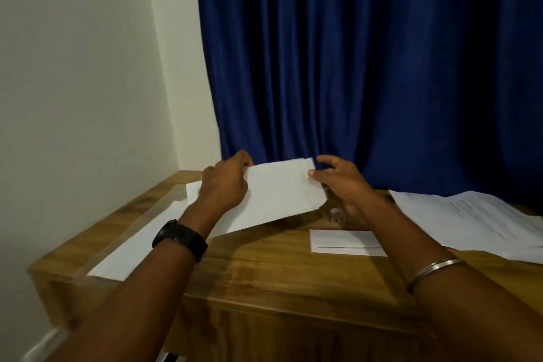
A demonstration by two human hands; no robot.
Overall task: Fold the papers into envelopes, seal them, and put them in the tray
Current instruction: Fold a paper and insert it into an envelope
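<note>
A folded white paper [279, 194] is held up above the wooden table [264, 267], tilted toward me. My left hand [224, 185] grips its left edge, and a black watch sits on that wrist. My right hand [338, 182] pinches the paper's upper right corner between thumb and fingers; a metal bangle is on that wrist. A finished white envelope [346, 242] lies flat on the table below my right hand. A clear tray [97, 244] at the left holds white paper [141, 244].
A spread of printed sheets [482, 220] lies at the table's right side. A small object [336, 216] stands behind the held paper, partly hidden. A dark blue curtain [367, 67] hangs right behind the table; a white wall is at the left.
</note>
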